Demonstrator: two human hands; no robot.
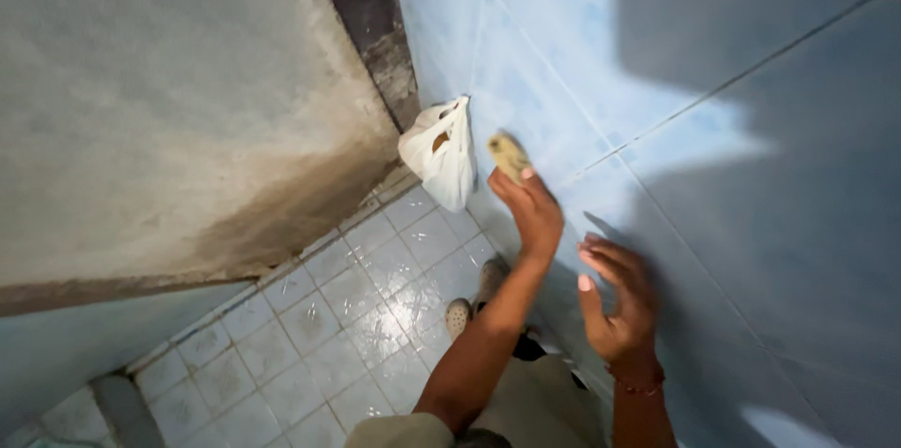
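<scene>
A yellowish sponge (509, 155) is gripped in the left hand (530, 209) and pressed against the blue tiled wall (713, 185) — beside the white bag (441, 152); the right hand (615, 303), spread open, is braced lower on that wall; firm, even pressure seems best.

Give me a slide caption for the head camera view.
Left hand presses a sponge to the blue tiled wall; right hand rests alongside.

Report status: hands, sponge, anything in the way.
Left hand grips small yellowish sponge against pale blue tiled wall. Right hand open, fingers spread by wall. White plastic bag hangs just left of sponge.
</scene>
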